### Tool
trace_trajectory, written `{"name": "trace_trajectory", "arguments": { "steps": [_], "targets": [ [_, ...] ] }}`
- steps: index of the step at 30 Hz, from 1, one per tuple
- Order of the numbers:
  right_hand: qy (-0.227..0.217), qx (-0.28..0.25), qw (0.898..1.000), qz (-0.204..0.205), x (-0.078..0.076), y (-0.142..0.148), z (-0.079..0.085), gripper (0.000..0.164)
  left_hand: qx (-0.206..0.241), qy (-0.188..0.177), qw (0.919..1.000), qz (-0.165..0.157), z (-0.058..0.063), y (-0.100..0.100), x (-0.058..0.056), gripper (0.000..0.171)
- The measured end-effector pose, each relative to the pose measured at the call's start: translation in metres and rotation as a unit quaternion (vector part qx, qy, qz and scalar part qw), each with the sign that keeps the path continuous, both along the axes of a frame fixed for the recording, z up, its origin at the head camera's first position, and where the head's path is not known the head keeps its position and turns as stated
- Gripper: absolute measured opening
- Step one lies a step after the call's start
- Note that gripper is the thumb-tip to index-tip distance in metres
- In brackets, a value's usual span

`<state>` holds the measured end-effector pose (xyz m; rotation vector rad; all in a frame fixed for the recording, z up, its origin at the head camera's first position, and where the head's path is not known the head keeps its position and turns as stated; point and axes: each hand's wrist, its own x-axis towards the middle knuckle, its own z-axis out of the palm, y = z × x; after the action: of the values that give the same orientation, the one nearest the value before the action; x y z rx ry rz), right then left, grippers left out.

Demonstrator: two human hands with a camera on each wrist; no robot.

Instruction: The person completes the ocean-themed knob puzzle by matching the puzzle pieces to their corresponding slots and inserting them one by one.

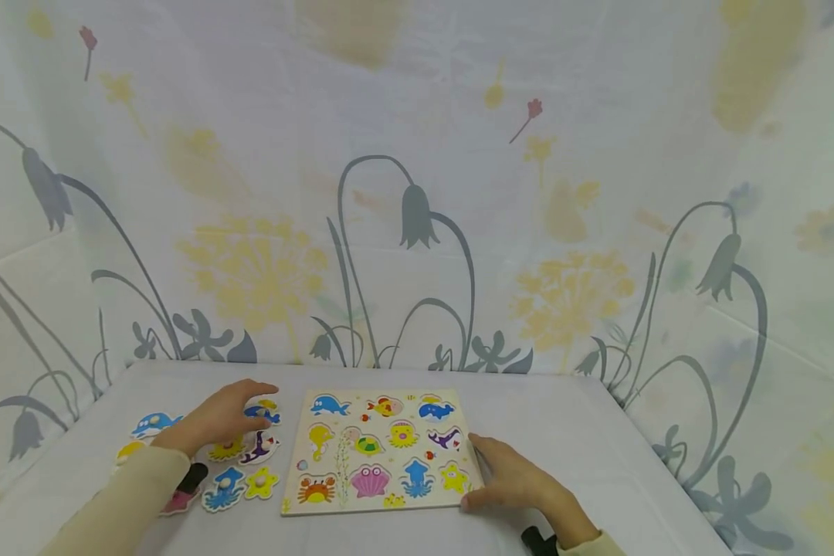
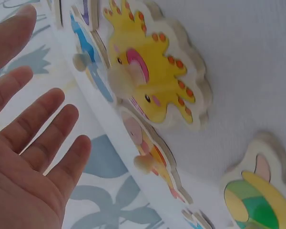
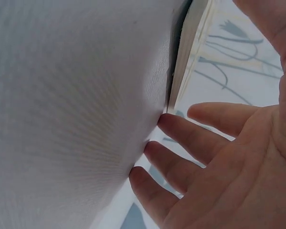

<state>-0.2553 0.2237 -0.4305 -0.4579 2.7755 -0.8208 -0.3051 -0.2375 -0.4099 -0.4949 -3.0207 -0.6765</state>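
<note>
In the head view, my left hand (image 1: 218, 417) is over the loose knobbed puzzle pieces at the left, nearest a blue whale piece (image 1: 271, 418). Its fingers are spread and relaxed, holding nothing. A purple piece (image 1: 253, 452), a squid piece (image 1: 224, 489) and a starfish piece (image 1: 262, 483) lie close by. The left wrist view shows a yellow octopus piece (image 2: 162, 90) beside that hand. My right hand (image 1: 514, 475) touches the right edge of the wooden puzzle board (image 1: 382, 507), thumb at its near corner. In the right wrist view, its fingers (image 3: 195, 138) reach down to the cloth by the board's edge.
A blue dolphin piece (image 1: 154, 425) and a pink piece (image 1: 179, 503) lie left of the board, the pink one partly hidden by my left wrist. A white cloth (image 1: 549, 417) covers the table. Behind it hangs a flower-printed curtain (image 1: 417, 309).
</note>
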Motion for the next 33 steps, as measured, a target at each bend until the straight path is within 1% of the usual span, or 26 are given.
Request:
{"name": "trace_trajectory", "arguments": {
  "steps": [5,7,11,15,19,25,33],
  "targets": [
    [0.0,0.002,1.0,0.007,-0.002,0.0,-0.002,0.102,-0.015,-0.001,0.9999,-0.005,-0.001,-0.005,-0.009,0.05],
    [0.001,0.004,1.0,0.008,-0.003,-0.001,-0.003,0.102,-0.019,-0.006,0.9998,-0.006,-0.002,-0.006,-0.013,0.047],
    [0.002,0.007,1.0,0.009,-0.005,-0.001,-0.004,0.101,-0.013,-0.021,0.9997,-0.003,-0.004,-0.008,-0.02,0.04],
    [-0.002,0.009,1.0,0.012,-0.005,-0.001,-0.004,0.1,0.006,-0.039,0.9992,0.004,-0.008,-0.01,-0.022,0.031],
    [0.002,0.02,1.0,0.02,-0.005,-0.001,-0.002,0.099,0.016,-0.042,0.999,0.005,-0.01,-0.011,-0.024,0.025],
    [0.0,0.023,0.999,0.024,-0.005,-0.002,-0.001,0.098,0.012,-0.05,0.9987,0.004,-0.012,-0.007,-0.028,0.018],
    [-0.003,0.019,1.0,0.021,-0.005,-0.003,-0.001,0.099,0.008,-0.042,0.999,0.011,-0.014,-0.005,-0.03,0.01]
  ]
}}
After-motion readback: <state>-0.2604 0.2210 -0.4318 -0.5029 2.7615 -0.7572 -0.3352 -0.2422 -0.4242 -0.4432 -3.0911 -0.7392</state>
